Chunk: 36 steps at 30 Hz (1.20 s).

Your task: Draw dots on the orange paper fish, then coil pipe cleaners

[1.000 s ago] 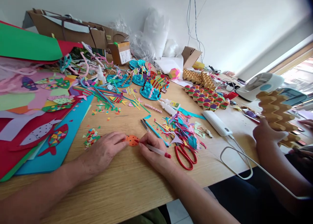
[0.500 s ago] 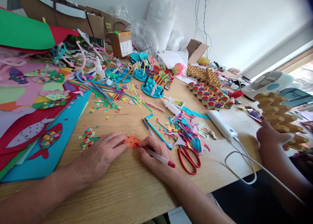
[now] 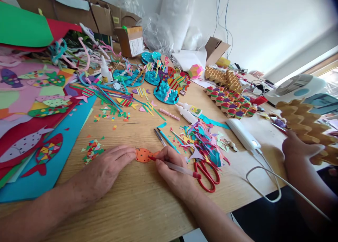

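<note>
Head view of a wooden table (image 3: 126, 206) crowded with craft supplies, two bare hands working near its front edge. The right hand (image 3: 173, 169) grips a red-capped pen (image 3: 182, 168), its fingers pinched closed around the barrel near the tip, which meets an orange paper fish (image 3: 143, 155) dotted with dark spots. The fish lies flat on the table between the two hands. The left hand (image 3: 111, 169) rests palm down, fingers together and nearly straight, fingertips at the fish's left end. Left of that hand sits a small heap of colorful paper bits (image 3: 92, 151); beyond the right hand are red-handled scissors (image 3: 208, 175) and a tangle of bright paper scraps (image 3: 203, 140). Farther back stand a white glue bottle (image 3: 105, 71) and turquoise decorated pieces (image 3: 166, 93). At far right, another person's hand (image 3: 299, 147) holds a tan egg carton (image 3: 303, 120).
</note>
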Motion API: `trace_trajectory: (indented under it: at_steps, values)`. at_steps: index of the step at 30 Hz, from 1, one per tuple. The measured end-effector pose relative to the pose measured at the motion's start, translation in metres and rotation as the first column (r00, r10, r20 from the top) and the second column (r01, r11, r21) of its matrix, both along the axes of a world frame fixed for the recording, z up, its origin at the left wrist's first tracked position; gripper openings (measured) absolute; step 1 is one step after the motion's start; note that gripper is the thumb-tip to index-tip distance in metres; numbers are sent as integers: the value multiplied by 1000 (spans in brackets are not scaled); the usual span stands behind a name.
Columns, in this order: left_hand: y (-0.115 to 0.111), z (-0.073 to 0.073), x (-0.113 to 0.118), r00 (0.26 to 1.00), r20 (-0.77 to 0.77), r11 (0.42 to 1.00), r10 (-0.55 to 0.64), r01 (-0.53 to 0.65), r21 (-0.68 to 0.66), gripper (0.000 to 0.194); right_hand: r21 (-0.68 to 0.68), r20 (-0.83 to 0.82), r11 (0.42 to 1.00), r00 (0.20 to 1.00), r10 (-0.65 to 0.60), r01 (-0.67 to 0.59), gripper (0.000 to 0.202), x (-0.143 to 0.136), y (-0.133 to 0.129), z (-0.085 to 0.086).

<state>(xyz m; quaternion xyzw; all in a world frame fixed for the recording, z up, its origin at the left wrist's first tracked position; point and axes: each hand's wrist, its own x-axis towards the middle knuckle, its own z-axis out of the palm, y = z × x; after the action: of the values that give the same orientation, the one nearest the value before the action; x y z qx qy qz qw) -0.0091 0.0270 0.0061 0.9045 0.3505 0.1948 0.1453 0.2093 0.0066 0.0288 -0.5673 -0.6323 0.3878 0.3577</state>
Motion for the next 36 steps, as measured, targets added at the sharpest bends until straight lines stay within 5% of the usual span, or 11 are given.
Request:
trace_trajectory:
  at_steps: [7, 16, 36]
  values:
    - [1, 1, 1, 1000, -4, 1000, -17, 17, 7, 51, -49, -58, 995, 995, -86, 83, 6, 1, 1, 0]
    - [-1, -2, 0, 1000, 1, 1000, -23, 23, 4, 59, 212, 169, 974, 985, 46, -82, 7, -2, -2, -9]
    - [-10, -5, 12, 984, -178, 960, 29, 23, 281, 57, 228, 198, 967, 978, 68, -114, 7, -3, -2, -12]
